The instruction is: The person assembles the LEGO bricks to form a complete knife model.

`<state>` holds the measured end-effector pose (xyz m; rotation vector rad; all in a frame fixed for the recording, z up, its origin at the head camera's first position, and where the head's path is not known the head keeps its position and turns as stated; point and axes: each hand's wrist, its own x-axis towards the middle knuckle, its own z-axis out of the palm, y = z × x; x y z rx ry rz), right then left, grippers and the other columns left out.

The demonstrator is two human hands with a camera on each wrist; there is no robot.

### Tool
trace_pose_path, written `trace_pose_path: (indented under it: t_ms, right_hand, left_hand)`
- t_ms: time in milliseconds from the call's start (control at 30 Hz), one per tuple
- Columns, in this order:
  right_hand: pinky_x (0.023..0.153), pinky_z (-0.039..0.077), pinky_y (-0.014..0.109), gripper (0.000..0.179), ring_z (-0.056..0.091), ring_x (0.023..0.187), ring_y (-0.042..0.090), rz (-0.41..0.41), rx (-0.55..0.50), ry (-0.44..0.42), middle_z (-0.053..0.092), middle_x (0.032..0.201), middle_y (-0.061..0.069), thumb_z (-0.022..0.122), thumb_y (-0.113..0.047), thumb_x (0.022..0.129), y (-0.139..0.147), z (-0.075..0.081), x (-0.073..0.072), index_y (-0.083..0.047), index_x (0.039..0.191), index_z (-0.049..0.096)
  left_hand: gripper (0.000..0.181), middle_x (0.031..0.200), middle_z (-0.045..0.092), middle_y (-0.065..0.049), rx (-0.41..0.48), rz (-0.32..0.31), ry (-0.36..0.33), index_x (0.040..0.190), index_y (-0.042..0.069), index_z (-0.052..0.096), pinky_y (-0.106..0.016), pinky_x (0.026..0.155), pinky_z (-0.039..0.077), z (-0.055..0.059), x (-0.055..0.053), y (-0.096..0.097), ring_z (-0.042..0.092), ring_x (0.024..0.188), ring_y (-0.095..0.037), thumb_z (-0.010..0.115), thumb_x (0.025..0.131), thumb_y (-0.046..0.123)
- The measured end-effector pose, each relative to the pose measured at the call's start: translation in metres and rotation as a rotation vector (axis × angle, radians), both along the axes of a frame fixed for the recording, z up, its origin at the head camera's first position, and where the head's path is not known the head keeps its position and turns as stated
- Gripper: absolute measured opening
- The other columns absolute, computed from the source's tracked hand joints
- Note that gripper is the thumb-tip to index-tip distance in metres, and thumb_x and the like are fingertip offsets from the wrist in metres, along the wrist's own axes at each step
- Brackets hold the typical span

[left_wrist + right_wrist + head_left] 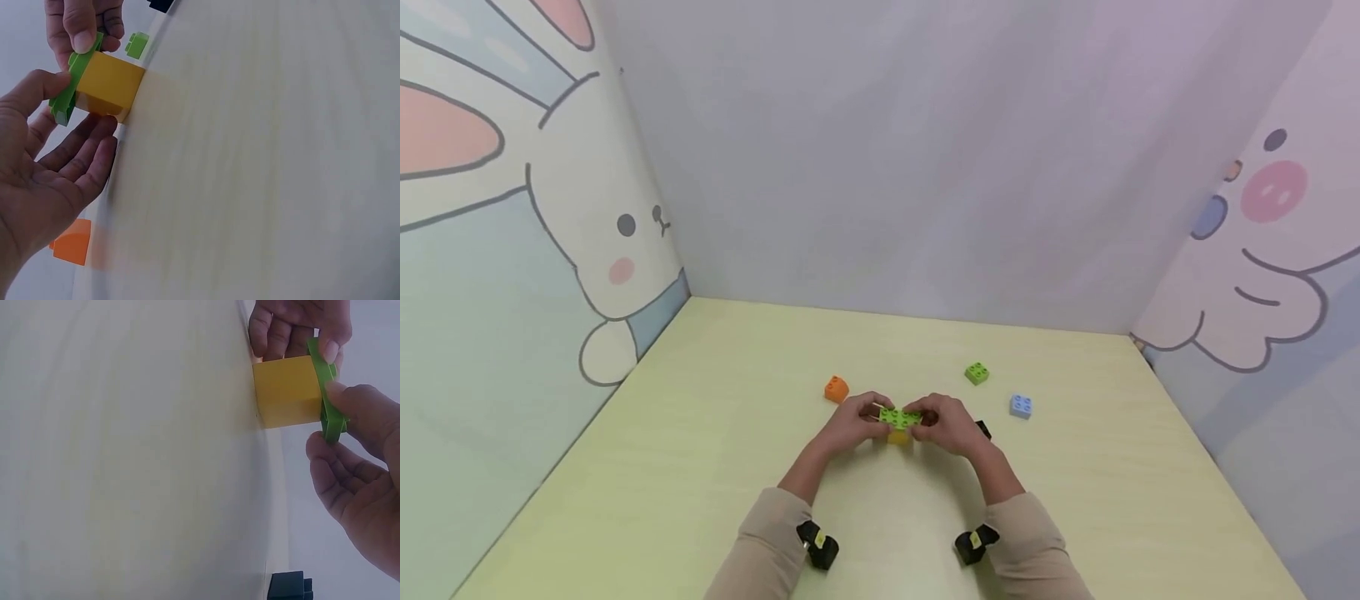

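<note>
A long, flat green toy building brick (pixel 900 418) with studs on top sits across a yellow block (pixel 897 437), which stands on the table. Its ends reach out past the block on both sides. My left hand (pixel 853 423) pinches one end of the green brick, thumb on its near side; its other fingers (pixel 94 147) spread beside the yellow block. At the opposite end, my right hand (pixel 951 425) holds the green brick between thumb and fingers, as the right wrist view shows. The green brick's underside against the block is mostly hidden.
An orange brick (pixel 836 389) lies just beyond my left hand. A small green brick (pixel 977 372) and a light blue brick (pixel 1021 406) are to the right. A black brick (pixel 982 430) is partly hidden behind my right hand. Fabric walls surround the pale table (pixel 895 533).
</note>
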<state>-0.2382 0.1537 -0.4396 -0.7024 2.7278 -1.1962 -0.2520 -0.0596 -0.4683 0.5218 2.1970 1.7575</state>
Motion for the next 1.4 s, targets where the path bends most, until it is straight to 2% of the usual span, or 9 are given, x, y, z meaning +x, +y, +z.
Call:
trace_pose_path:
  t_ms: [133, 300, 433, 633, 933, 1167, 1400]
  right_hand:
    - [0.064, 0.049, 0.029, 0.037, 0.057, 0.079, 0.017, 0.029, -0.007, 0.008, 0.061, 0.099, 0.005, 0.071, -0.009, 0.082, 0.003, 0.005, 0.003, -0.004, 0.118, 0.063]
    - [0.071, 0.049, 0.032, 0.049, 0.059, 0.087, 0.019, 0.036, -0.011, -0.03, 0.06, 0.107, 0.009, 0.071, -0.013, 0.081, 0.012, 0.006, 0.006, -0.004, 0.127, 0.056]
    - [0.076, 0.048, 0.037, 0.053, 0.059, 0.092, 0.022, 0.032, -0.016, -0.064, 0.059, 0.111, 0.013, 0.072, -0.016, 0.081, 0.019, 0.007, 0.008, -0.004, 0.129, 0.054]
    - [0.081, 0.047, 0.045, 0.056, 0.058, 0.097, 0.027, 0.021, -0.016, -0.062, 0.057, 0.116, 0.019, 0.075, -0.019, 0.079, 0.033, 0.012, 0.008, -0.003, 0.129, 0.053]
    - [0.08, 0.048, 0.045, 0.06, 0.053, 0.105, 0.039, 0.0, -0.111, -0.081, 0.051, 0.121, 0.026, 0.077, -0.016, 0.078, 0.06, 0.016, 0.01, -0.001, 0.131, 0.051]
    - [0.083, 0.045, 0.049, 0.063, 0.053, 0.106, 0.036, -0.058, -0.084, -0.081, 0.052, 0.122, 0.024, 0.076, -0.02, 0.078, 0.077, 0.017, 0.009, -0.001, 0.132, 0.05]
    - [0.085, 0.043, 0.049, 0.065, 0.047, 0.114, 0.038, -0.111, -0.052, -0.168, 0.05, 0.129, 0.02, 0.078, -0.021, 0.076, 0.094, 0.008, 0.012, -0.005, 0.133, 0.05]
  left_hand:
    - [0.026, 0.097, 0.063, -0.007, -0.001, -0.011, 0.005, 0.106, 0.008, 0.061, -0.034, 0.07, 0.051, 0.001, -0.002, -0.001, 0.06, 0.087, -0.02, 0.07, 0.082, 0.01]
    - [0.025, 0.098, 0.062, -0.007, -0.021, -0.011, -0.003, 0.105, 0.008, 0.061, -0.032, 0.068, 0.051, -0.001, -0.002, -0.002, 0.06, 0.085, -0.02, 0.069, 0.082, 0.009]
    - [0.025, 0.097, 0.062, -0.007, -0.041, -0.011, -0.006, 0.106, 0.009, 0.06, -0.031, 0.067, 0.05, -0.002, -0.001, -0.001, 0.059, 0.083, -0.019, 0.068, 0.082, 0.009]
    - [0.025, 0.097, 0.061, -0.007, -0.057, -0.004, -0.011, 0.106, 0.009, 0.06, -0.031, 0.066, 0.05, -0.001, 0.001, 0.001, 0.059, 0.082, -0.019, 0.068, 0.082, 0.009]
    - [0.026, 0.099, 0.06, -0.008, -0.066, -0.013, -0.018, 0.106, 0.01, 0.06, -0.031, 0.069, 0.05, 0.003, -0.003, -0.002, 0.058, 0.085, -0.02, 0.067, 0.082, 0.009]
    - [0.025, 0.1, 0.059, -0.008, -0.055, -0.028, -0.035, 0.106, 0.01, 0.06, -0.032, 0.071, 0.051, 0.005, -0.007, -0.002, 0.057, 0.087, -0.021, 0.067, 0.082, 0.009]
    - [0.025, 0.099, 0.059, -0.008, -0.058, -0.032, -0.043, 0.106, 0.01, 0.06, -0.032, 0.07, 0.051, 0.001, -0.007, 0.001, 0.057, 0.086, -0.02, 0.068, 0.082, 0.009]
